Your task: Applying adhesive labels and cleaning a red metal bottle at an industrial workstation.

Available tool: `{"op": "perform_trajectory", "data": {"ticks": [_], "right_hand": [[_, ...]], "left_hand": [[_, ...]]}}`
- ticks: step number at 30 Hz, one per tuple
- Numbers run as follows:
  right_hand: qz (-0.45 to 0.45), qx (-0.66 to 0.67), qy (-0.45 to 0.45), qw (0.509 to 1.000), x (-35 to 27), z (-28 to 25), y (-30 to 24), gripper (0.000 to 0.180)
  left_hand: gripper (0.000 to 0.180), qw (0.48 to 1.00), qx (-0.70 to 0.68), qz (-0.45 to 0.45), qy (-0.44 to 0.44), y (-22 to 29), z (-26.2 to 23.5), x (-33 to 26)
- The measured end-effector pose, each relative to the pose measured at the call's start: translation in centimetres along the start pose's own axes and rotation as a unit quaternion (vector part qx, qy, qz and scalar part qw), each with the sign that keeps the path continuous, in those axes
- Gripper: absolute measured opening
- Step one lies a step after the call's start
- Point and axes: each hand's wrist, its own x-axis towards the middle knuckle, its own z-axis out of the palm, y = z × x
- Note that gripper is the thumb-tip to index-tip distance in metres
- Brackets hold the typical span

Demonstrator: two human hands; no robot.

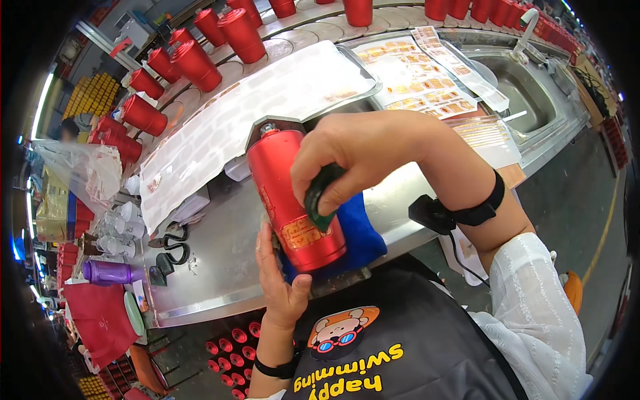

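A glossy red metal bottle [280,173] lies tilted in front of me, its neck end in a dark angular holder [288,123]. Near its base sits a gold patterned decal [307,233]. My right hand [353,150] pinches a dark green flexible scraper [323,193], whose lower edge meets the bottle at the decal. My left hand [283,287] rests against the bottle's lower left side with fingers stretched out and thumb apart. Under the bottle and to its right is a blue cloth [360,233].
A steel worktable [227,267] carries a long white-covered tray [267,100] and sheets of gold decals [420,77]. Beyond runs a conveyor with several red bottles [240,35]. A sink [520,87] stands right; a purple cup [107,271] and clear cups are left.
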Motion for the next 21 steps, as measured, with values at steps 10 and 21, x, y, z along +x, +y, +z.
{"op": "perform_trajectory", "data": {"ticks": [10,21], "right_hand": [[0.063,-0.118,0.304,0.943,-6.3,6.1,0.8,0.027],[0.159,-0.090,0.415,0.891,-2.6,11.9,-0.9,0.016]], "left_hand": [[0.085,0.995,0.068,0.073,0.032,1.0,-0.5,0.4],[0.055,0.980,0.111,0.161,0.026,2.4,-1.5,1.3]]}}
